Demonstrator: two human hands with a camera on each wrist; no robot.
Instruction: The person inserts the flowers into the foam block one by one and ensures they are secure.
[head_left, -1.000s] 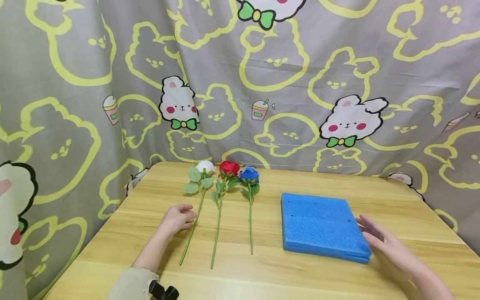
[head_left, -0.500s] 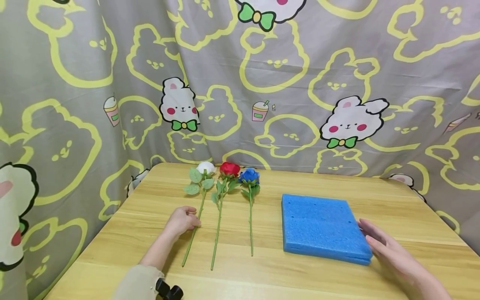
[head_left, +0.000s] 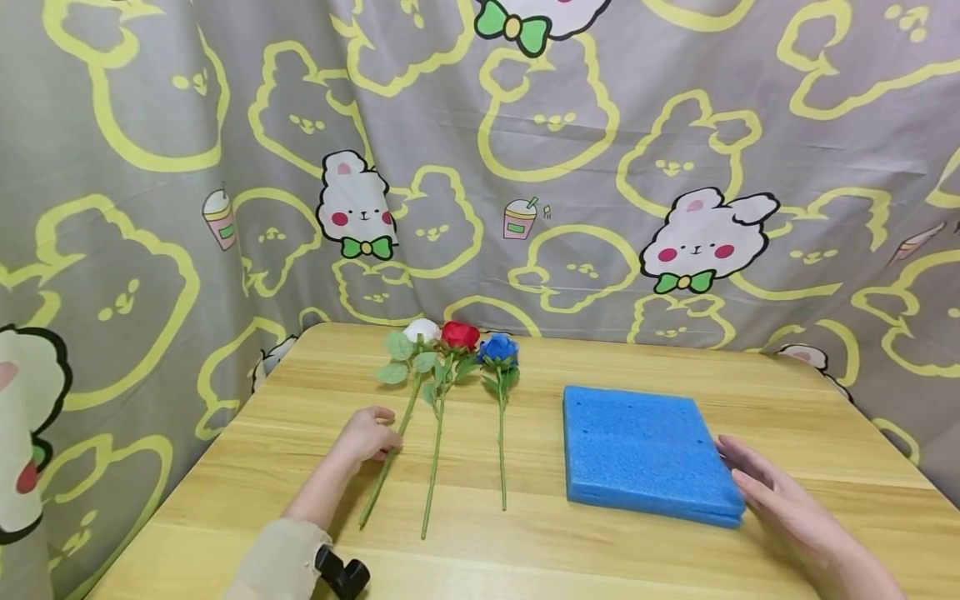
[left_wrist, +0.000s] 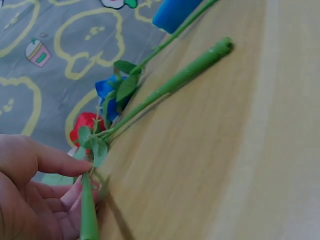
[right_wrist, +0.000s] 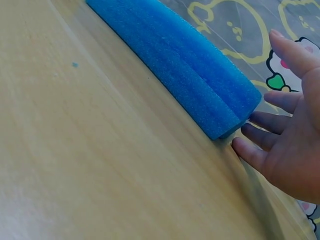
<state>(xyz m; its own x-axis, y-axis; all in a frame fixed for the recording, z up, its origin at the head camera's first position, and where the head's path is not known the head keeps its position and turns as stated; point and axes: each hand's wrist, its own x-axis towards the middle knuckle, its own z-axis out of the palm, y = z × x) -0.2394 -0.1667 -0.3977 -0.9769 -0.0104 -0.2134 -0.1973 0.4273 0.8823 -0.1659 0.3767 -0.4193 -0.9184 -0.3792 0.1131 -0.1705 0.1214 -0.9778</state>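
Observation:
My left hand (head_left: 366,435) pinches the green stem of a white artificial rose (head_left: 422,331) between thumb and fingers. In the left wrist view that stem (left_wrist: 88,210) runs down past the fingertips, casting a shadow on the wood. A red rose (head_left: 460,335) lies just to its right, and a blue rose (head_left: 498,350) lies beyond that, both with stems pointing toward me. On the right is a thick square blue foam block (head_left: 645,450) with small holes in its top. My right hand (head_left: 783,500) is beside its right edge, fingers extended, fingertips right at the foam.
The wooden table (head_left: 525,554) carries all of this. A grey patterned curtain (head_left: 442,108) hangs behind and along both sides. A small blue crumb (right_wrist: 75,64) lies on the wood in the right wrist view. A black wrist mount (head_left: 342,573) sits at the left sleeve.
My left hand has moved slightly right and taken hold of the white rose's stem. The bloom has shifted right, closer to the red one. My right hand stays by the foam.

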